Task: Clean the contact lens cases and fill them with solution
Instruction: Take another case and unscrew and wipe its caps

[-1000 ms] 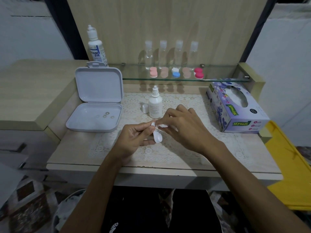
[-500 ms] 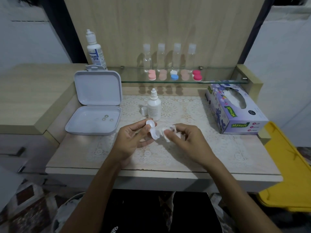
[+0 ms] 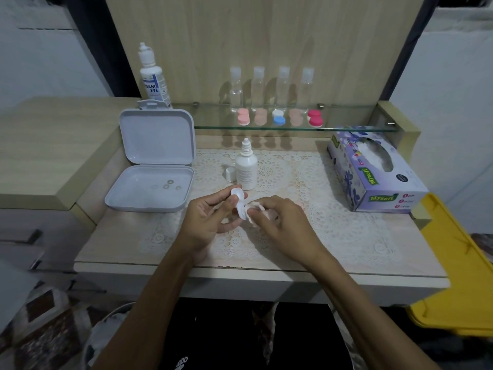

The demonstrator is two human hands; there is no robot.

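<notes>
Change: since half a second ago both hands have closed together at frame centre, and the tissue wad now touches the case instead of sitting just beside it.
Left hand: the left hand [image 3: 210, 217] pinches the white lens case [image 3: 239, 204] between thumb and fingers, its grip narrow, one cup tipped up toward the camera.
Right hand: the right hand [image 3: 280, 222] has its grip curled round a small tissue wad [image 3: 254, 209], pressed against the lower cup.
Why held so: probably the case is lifted off the bench [image 3: 346, 236] and turned toward the wad so the tissue can reach inside the cup.
Task's thing: the case sits between the two hands, above the lace mat, just in front of the small dropper bottle [image 3: 246, 169].
Dropper bottle: uncapped, its cap [image 3: 230, 174] lying just beside it, likely kept near for filling.
Shelf: five closed coloured cases [image 3: 278, 117] lined up on the glass shelf [image 3: 346, 116], four clear bottles behind.
Writing: the tall bottle [image 3: 153, 76] at upper left reads "EAM EYE" in part; the tissue box [image 3: 373, 169] at right reads "Mysoft".
Open box: the white hinged box [image 3: 152, 169] at left holds a few small rings.
</notes>
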